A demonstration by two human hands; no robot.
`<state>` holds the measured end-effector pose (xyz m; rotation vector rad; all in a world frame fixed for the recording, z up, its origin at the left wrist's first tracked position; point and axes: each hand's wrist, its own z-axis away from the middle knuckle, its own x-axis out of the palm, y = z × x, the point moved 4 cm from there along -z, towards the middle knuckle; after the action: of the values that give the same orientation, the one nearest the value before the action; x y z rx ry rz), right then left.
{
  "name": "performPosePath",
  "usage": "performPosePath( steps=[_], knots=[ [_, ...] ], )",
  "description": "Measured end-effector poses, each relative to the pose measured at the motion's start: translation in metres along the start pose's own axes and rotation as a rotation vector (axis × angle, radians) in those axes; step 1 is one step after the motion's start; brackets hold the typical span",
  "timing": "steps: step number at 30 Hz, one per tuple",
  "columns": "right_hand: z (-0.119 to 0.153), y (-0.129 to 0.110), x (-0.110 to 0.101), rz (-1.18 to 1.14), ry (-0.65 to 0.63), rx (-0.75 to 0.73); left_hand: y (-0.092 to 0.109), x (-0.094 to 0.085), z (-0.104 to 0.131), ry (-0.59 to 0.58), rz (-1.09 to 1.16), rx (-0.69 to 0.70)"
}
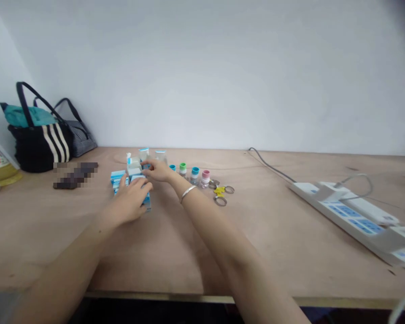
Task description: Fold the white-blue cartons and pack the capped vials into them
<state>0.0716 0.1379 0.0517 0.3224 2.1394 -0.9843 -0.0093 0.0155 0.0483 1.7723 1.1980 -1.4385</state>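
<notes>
Several blue-and-white small boxes [118,175] are bunched on the wooden table left of centre. My left hand [131,198] lies over them with its fingers spread, touching the boxes. Just right and behind it, my right hand [158,170], with a silver bangle on the wrist, reaches to the rear boxes; its fingers are bent together, and what they grip is too small to make out. Behind the hands, a pale box [161,156] stands upright. Small clear bottles stand to the right, with a green cap [182,166], a blue cap [195,171] and a pink cap [205,174].
Yellow tags with metal rings [220,191] lie beside the bottles. A white power strip [337,216] with cables crosses the right side. At the left are a black bag [37,146], a striped grey bag [83,137], a dark blurred object [76,176] and a bottle of yellow liquid [2,168].
</notes>
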Motion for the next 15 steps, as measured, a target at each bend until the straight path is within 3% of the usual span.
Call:
performPosePath(
  steps=[4, 7, 10, 12, 15],
  knots=[
    [-0.019, -0.008, 0.012, 0.005, 0.035, 0.006, 0.000, -0.001, 0.000, -0.020, 0.004, -0.015],
    [-0.014, -0.009, 0.002, 0.019, 0.147, 0.035, 0.000, -0.002, 0.000, -0.017, 0.017, -0.013],
    [0.011, -0.010, -0.023, 0.012, 0.271, 0.040, 0.000, 0.000, 0.000, -0.004, -0.005, 0.005],
    [0.039, -0.012, -0.046, -0.037, 0.382, -0.038, -0.002, 0.002, 0.000, 0.014, -0.029, 0.015],
    [0.086, -0.016, -0.075, -0.016, 0.426, -0.117, -0.003, 0.004, 0.001, 0.044, -0.028, 0.019]
  ],
)
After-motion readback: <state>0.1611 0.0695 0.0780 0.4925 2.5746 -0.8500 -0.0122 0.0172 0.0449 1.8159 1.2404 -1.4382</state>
